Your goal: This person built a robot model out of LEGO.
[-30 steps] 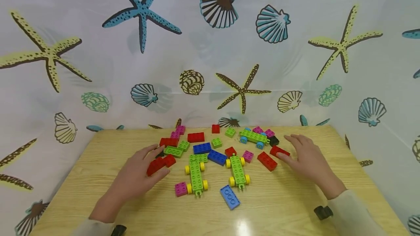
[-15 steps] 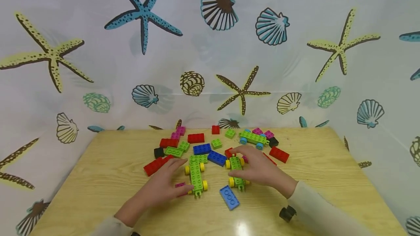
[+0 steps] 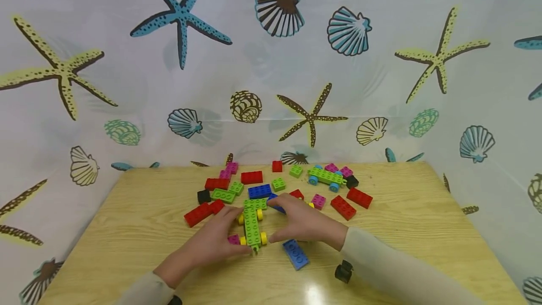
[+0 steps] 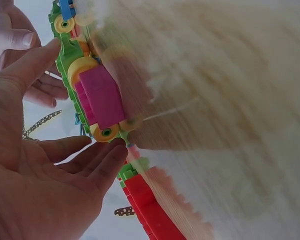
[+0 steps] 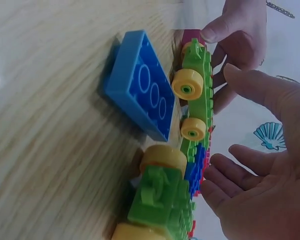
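Observation:
A green toy car base with yellow wheels lies on the table between the hands. My left hand is at its left side, thumb near its front hitch and fingertips near the far end; firm contact is unclear. Beside the car a magenta brick is partly covered by that hand. My right hand hovers at the car's right, thumb and fingers spread, holding nothing. Beneath it a second green car base with yellow wheels is mostly hidden in the head view. A light blue brick lies upside down nearby.
Red bricks lie left, with more red bricks right. Behind are dark blue bricks, green bricks and a green car base with blue wheels. A patterned curtain borders the wooden table.
My right hand has moved left from the red bricks, over the second car base, toward the first. My left hand has shifted right and nearer, from the red bricks to that first car base.

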`<state>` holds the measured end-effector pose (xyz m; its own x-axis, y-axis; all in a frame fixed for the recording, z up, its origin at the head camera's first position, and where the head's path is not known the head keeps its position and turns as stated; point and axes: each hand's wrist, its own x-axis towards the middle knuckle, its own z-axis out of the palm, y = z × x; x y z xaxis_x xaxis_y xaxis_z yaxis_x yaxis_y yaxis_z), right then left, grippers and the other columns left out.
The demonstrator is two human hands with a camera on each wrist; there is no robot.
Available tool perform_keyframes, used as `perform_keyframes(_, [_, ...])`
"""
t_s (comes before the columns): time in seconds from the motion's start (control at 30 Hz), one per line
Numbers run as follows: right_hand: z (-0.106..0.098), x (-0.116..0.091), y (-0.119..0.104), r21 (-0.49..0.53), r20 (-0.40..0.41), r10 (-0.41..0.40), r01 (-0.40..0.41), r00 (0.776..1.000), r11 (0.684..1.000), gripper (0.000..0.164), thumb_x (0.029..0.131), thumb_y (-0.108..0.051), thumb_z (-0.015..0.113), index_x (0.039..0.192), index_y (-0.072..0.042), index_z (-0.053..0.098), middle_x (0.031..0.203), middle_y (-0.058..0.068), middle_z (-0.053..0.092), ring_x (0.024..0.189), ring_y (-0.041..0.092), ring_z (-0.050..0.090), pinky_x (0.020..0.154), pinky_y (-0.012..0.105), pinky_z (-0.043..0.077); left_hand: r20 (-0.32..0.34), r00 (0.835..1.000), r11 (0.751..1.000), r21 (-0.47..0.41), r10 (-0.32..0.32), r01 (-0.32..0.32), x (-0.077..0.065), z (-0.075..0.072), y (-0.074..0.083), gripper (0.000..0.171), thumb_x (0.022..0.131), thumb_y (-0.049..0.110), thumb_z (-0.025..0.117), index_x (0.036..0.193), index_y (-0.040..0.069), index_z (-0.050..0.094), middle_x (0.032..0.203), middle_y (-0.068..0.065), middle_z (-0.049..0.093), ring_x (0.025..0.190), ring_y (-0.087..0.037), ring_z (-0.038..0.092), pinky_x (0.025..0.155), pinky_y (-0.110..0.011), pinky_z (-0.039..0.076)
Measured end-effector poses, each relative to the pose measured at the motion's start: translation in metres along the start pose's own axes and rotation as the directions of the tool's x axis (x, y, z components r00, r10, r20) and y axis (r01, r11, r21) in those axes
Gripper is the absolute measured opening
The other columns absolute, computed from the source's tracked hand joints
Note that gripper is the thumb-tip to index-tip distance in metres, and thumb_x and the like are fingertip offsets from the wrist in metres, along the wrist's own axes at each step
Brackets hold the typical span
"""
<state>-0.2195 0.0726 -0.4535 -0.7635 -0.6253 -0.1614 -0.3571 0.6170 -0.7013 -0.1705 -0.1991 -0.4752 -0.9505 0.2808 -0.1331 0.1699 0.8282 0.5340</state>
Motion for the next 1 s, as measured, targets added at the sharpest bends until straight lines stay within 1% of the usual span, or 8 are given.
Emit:
perform_keyframes(0.1, [0.006, 0.005, -0.002, -0.01, 0.006, -0.008, 0.008, 1.0, 1.0, 0.088, 0.093, -0.039, 0.092, 0.166, -0.012, 0.051, 0.171, 0.01, 0.052, 0.16, 0.033, 0.049, 0.132, 0.058, 0.043, 0.012, 1.0, 1.0, -0.003, -0.01, 0.011, 0.0, -0.001, 0.0, 0.107, 0.082, 0.057, 0.098, 0.165, 0.007, 0.052, 0.163, -0.012, 0.057, 0.15, -0.038, 0.058, 0.124, -0.064, 0.05])
perform_keyframes(0.23, [0.013, 0.011, -0.004, -0.041, 0.002, -0.024, 0.024, 1.0, 0.999, 0.091, 0.091, -0.04, 0.094, 0.165, -0.011, 0.051, 0.168, 0.01, 0.055, 0.156, 0.032, 0.054, 0.129, 0.054, 0.048, 0.028, 0.999, 1.0, 0.001, -0.031, 0.031, 0.002, -0.001, 0.0, 0.107, 0.081, 0.056, 0.099, 0.164, 0.007, 0.052, 0.162, -0.012, 0.057, 0.15, -0.038, 0.058, 0.125, -0.064, 0.05])
perform_keyframes(0.4, [0.017, 0.016, -0.007, -0.058, 0.014, -0.018, 0.019, 1.0, 0.998, 0.095, 0.089, -0.038, 0.096, 0.167, -0.01, 0.049, 0.166, 0.01, 0.055, 0.153, 0.029, 0.056, 0.126, 0.051, 0.051, 0.044, 0.999, 1.0, 0.018, -0.024, 0.023, 0.004, -0.002, 0.0, 0.107, 0.08, 0.051, 0.101, 0.164, 0.004, 0.052, 0.161, -0.015, 0.058, 0.15, -0.04, 0.057, 0.125, -0.065, 0.049])
perform_keyframes(0.5, [0.019, 0.019, -0.007, -0.07, 0.037, -0.008, 0.011, 0.999, 0.998, 0.097, 0.089, -0.037, 0.096, 0.168, -0.01, 0.048, 0.166, 0.009, 0.054, 0.152, 0.027, 0.056, 0.128, 0.05, 0.05, 0.044, 0.999, 1.0, 0.018, -0.026, 0.025, 0.004, -0.002, -0.001, 0.104, 0.081, 0.046, 0.102, 0.162, 0.003, 0.053, 0.161, -0.015, 0.058, 0.151, -0.04, 0.057, 0.126, -0.064, 0.048])
perform_keyframes(0.63, [0.021, 0.022, -0.008, -0.102, 0.063, 0.004, 0.003, 0.998, 0.995, 0.097, 0.088, -0.037, 0.097, 0.167, -0.01, 0.048, 0.162, 0.008, 0.055, 0.145, 0.023, 0.059, 0.128, 0.046, 0.05, 0.037, 0.999, 1.0, 0.015, -0.028, 0.027, 0.004, -0.001, 0.0, 0.099, 0.081, 0.044, 0.101, 0.16, 0.004, 0.056, 0.161, -0.014, 0.06, 0.15, -0.04, 0.057, 0.126, -0.064, 0.048])
perform_keyframes(0.77, [0.022, 0.024, -0.008, -0.104, 0.074, 0.012, -0.004, 0.997, 0.995, 0.098, 0.086, -0.038, 0.097, 0.167, -0.01, 0.049, 0.157, 0.007, 0.056, 0.137, 0.02, 0.061, 0.127, 0.045, 0.051, 0.033, 0.999, 0.999, 0.016, -0.032, 0.032, 0.004, -0.002, 0.001, 0.098, 0.081, 0.045, 0.101, 0.159, 0.005, 0.057, 0.16, -0.013, 0.061, 0.15, -0.039, 0.057, 0.126, -0.064, 0.048])
perform_keyframes(1.0, [0.026, 0.025, -0.006, -0.117, 0.062, 0.01, -0.003, 0.998, 0.993, 0.099, 0.085, -0.041, 0.097, 0.166, -0.011, 0.05, 0.16, 0.006, 0.056, 0.142, 0.022, 0.061, 0.127, 0.046, 0.051, 0.042, 0.999, 1.0, 0.005, -0.018, 0.018, 0.003, -0.002, 0.0, 0.097, 0.083, 0.042, 0.101, 0.16, 0.004, 0.056, 0.163, -0.014, 0.059, 0.153, -0.04, 0.055, 0.128, -0.063, 0.046])
